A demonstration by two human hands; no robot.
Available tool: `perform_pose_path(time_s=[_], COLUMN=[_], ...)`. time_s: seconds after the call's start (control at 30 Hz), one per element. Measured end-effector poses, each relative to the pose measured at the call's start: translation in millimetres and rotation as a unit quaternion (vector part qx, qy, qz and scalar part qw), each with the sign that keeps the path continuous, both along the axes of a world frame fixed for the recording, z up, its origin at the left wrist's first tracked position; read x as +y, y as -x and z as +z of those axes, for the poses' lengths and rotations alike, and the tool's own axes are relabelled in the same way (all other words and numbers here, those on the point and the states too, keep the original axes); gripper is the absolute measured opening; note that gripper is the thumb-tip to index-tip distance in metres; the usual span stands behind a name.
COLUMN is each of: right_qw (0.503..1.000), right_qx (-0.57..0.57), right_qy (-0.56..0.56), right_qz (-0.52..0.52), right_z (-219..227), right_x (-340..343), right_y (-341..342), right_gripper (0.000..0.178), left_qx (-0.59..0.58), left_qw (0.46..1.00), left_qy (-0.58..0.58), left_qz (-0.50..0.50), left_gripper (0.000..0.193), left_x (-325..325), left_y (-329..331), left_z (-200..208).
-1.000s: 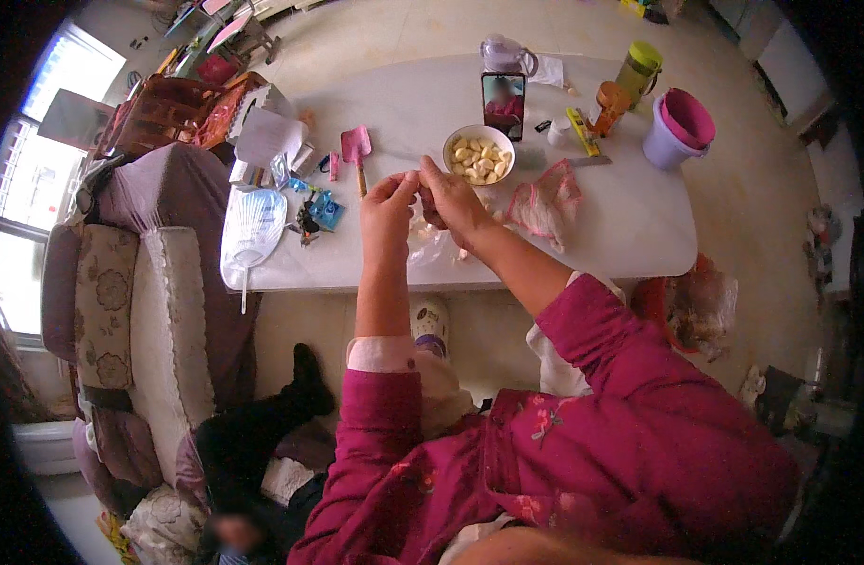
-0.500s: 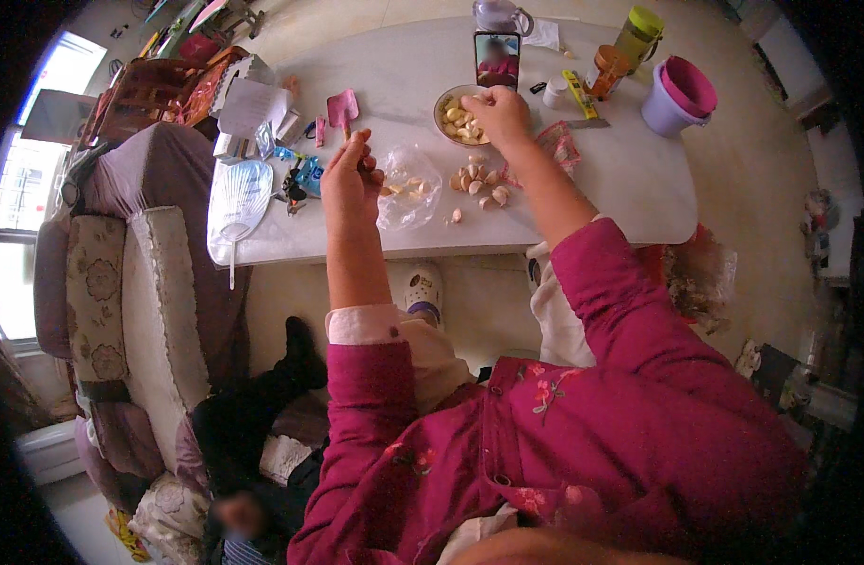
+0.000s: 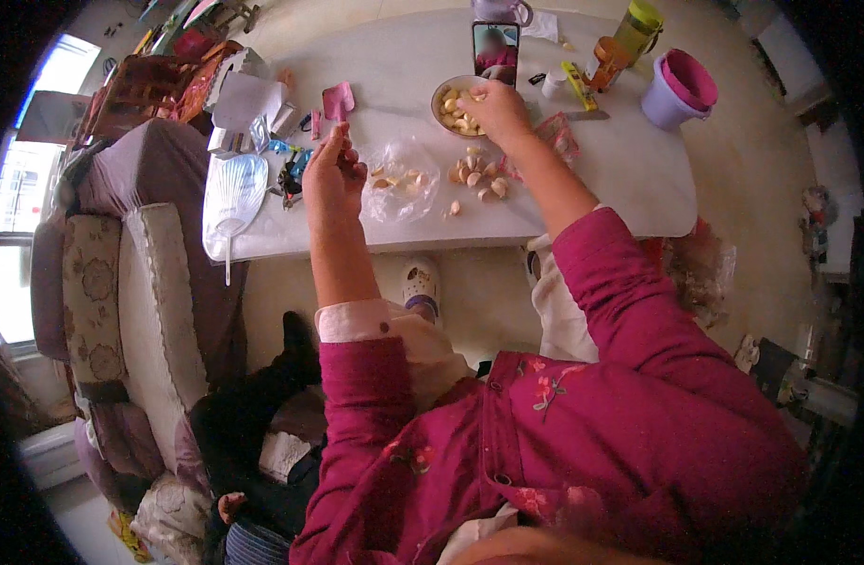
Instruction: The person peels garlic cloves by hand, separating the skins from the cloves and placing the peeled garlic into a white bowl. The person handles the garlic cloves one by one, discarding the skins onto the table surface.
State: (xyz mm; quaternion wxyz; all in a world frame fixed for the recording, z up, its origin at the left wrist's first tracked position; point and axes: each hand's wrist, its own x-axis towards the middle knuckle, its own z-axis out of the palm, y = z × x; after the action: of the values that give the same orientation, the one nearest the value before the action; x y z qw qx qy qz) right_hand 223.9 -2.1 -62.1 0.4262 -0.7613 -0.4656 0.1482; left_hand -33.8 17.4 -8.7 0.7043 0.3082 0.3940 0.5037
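My right hand [image 3: 496, 111] is over the bowl [image 3: 440, 118], fingers pinched together at its right side. Whatever lies between those fingertips is hidden. Peeled garlic cloves [image 3: 454, 105] fill the bowl. My left hand [image 3: 334, 177] is raised above the table's near edge, its fingers curled and closed; what they hold cannot be made out. Just beyond those fingertips is a small pink scoop [image 3: 338, 100]. Between my hands lie a clear plastic bag [image 3: 394, 200] with some cloves or skins on it and a pile of unpeeled garlic cloves [image 3: 476, 172]. A single clove [image 3: 456, 207] sits nearer me.
A phone [image 3: 495, 55] stands behind the bowl. A knife [image 3: 586, 115], yellow tool [image 3: 576, 85], orange cup [image 3: 606, 64], green bottle [image 3: 637, 33] and lilac bucket [image 3: 670, 102] are at right. A hand fan [image 3: 236, 193] lies left. Another person's dark-clothed leg [image 3: 253, 377] is at lower left.
My left hand has moved slightly left, away from the plastic bag. My right hand has shifted a little at the bowl, fingers still together. The view has also shifted slightly.
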Motion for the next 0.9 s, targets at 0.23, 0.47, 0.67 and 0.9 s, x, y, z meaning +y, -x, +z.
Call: perform_pose_path(time_s=[0.23,0.47,0.67,0.9], right_qw=[0.987,0.984,0.981,0.975], right_qx=[0.094,0.110,0.139,0.152], right_qy=[-0.042,-0.067,-0.037,-0.061], right_qz=[0.127,0.124,0.131,0.149], right_z=[9,11,8,11], right_x=[-3,-7,-7,-13], right_y=[47,50,47,54], right_gripper=[0.026,0.026,0.027,0.029], left_qx=[0.488,0.648,0.735,0.770], left_qw=[0.842,0.693,0.621,0.589], left_qy=[-0.188,-0.275,-0.231,-0.211], left_qz=[-0.130,-0.155,-0.147,-0.124], left_gripper=[0.023,0.019,0.022,0.027], left_x=[11,17,15,5], left_y=[17,17,10,1], left_z=[-28,-72,-88,-80])
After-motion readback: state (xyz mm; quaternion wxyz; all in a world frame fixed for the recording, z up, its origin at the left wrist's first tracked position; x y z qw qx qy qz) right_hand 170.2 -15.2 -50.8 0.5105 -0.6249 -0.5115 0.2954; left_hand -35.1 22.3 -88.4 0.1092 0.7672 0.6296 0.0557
